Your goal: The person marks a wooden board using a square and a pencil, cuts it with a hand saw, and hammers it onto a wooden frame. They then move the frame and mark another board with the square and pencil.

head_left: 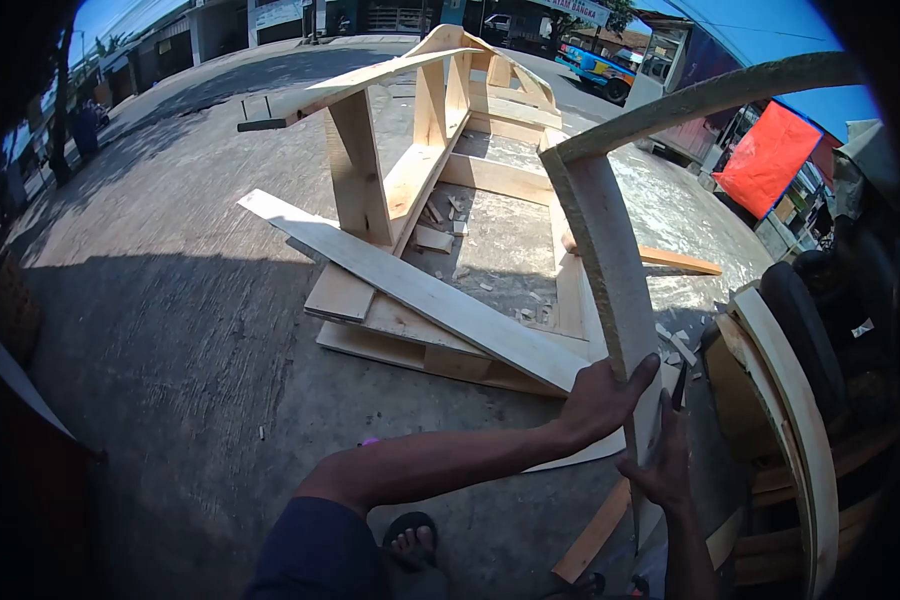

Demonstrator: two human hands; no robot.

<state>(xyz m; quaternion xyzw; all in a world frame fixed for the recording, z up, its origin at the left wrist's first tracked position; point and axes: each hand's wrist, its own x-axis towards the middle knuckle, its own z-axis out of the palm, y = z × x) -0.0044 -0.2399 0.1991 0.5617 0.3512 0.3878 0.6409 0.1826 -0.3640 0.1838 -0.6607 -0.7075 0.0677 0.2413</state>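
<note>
A large angled wooden frame piece [610, 240] rises on the right, with a long curved arm reaching from its upper corner toward the top right. My left hand [608, 402] is closed around its lower part, thumb across the face. Just below, my right hand [663, 462] grips the same piece from the other side. Out of the top of my right hand sticks a slim dark object [680, 386], its kind too small to make out. Behind the piece lies a wooden sofa-like frame [410, 195] on the concrete, with a loose plank [410, 285] across its near end.
Curved boards [795, 400] lean against dark seats at the right. Offcuts lie inside the big frame, and an orange-brown strip [595, 530] rests near my feet. A red-orange sheet [770, 160] hangs at the far right. Beyond runs a street with a colourful vehicle [595, 70].
</note>
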